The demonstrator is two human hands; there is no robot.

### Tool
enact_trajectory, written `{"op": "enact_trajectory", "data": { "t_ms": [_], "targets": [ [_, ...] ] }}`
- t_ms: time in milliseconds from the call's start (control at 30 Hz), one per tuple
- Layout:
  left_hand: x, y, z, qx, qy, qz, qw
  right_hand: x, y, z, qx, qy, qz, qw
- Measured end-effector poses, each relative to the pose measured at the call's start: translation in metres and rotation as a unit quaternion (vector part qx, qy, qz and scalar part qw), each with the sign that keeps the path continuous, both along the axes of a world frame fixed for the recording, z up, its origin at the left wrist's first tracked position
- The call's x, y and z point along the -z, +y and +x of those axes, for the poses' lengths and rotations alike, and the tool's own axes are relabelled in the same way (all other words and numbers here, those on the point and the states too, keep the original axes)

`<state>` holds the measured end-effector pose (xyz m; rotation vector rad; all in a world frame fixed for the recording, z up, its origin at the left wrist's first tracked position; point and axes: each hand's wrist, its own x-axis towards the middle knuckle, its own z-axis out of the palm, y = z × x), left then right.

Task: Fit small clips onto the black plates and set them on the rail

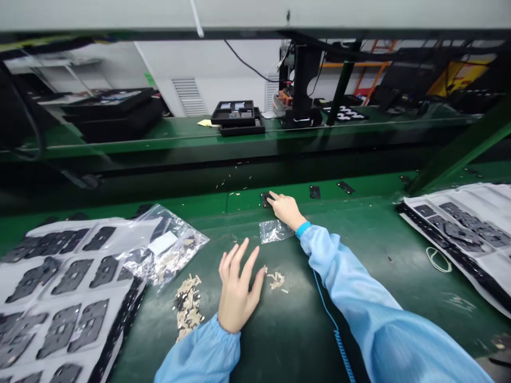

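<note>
Work looks partway along: three small black plates lie spaced out along a bright green strip (207, 205) at the back of a dark green, smooth-topped bench (287, 346), while many dark, notched flat parts (74, 275) sit in a white, soft-looking compartmented tray (133, 229) at left. The right hand (286, 208), in a pale blue crinkled sleeve (351, 282), reaches to the leftmost small black rectangular plate (264, 200). Its fingertips touch or nearly touch that plate; I cannot tell whether they pinch it. The left hand (238, 292) holds nothing, its fingers spread apart. Beside it, thin, pale metallic slivers form a loose heap (187, 314) on the left and a smaller scatter (276, 280) on the right, apparently unused. A glossy, wrinkled clear plastic bag (179, 252) overlaps the tray's edge, with more slivers inside.
</note>
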<state>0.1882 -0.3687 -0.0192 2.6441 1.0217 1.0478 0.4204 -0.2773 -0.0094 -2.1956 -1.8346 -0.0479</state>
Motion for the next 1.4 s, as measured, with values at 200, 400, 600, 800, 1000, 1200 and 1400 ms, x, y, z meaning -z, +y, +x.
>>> {"op": "enact_trajectory", "data": {
  "t_ms": [200, 400, 600, 800, 1000, 1200, 1400],
  "targets": [
    [0.0, 0.006, -0.002, 0.005, -0.042, -0.013, 0.999, 0.004, -0.019, 0.074, 0.25, -0.036, -0.064, 0.966],
    [0.0, 0.008, -0.003, 0.032, -0.083, -0.052, 0.995, 0.004, -0.017, 0.107, 0.282, -0.024, -0.125, 0.951],
    [0.002, 0.013, -0.005, 0.041, -0.122, -0.11, 0.986, 0.002, -0.021, 0.102, 0.238, 0.027, -0.122, 0.963],
    [0.005, 0.018, -0.007, 0.041, -0.172, -0.179, 0.968, -0.022, -0.054, 0.114, 0.253, 0.196, -0.027, 0.947],
    [0.002, 0.018, -0.001, 0.059, -0.257, -0.368, 0.892, -0.032, -0.092, 0.041, 0.086, 0.468, 0.031, 0.879],
    [-0.018, -0.004, 0.006, 0.163, -0.37, -0.641, 0.653, -0.032, -0.146, -0.067, -0.119, 0.692, -0.103, 0.705],
    [-0.028, -0.025, -0.026, 0.182, -0.439, -0.688, 0.548, -0.034, -0.186, -0.108, -0.115, 0.651, -0.078, 0.746]
  ]
}}
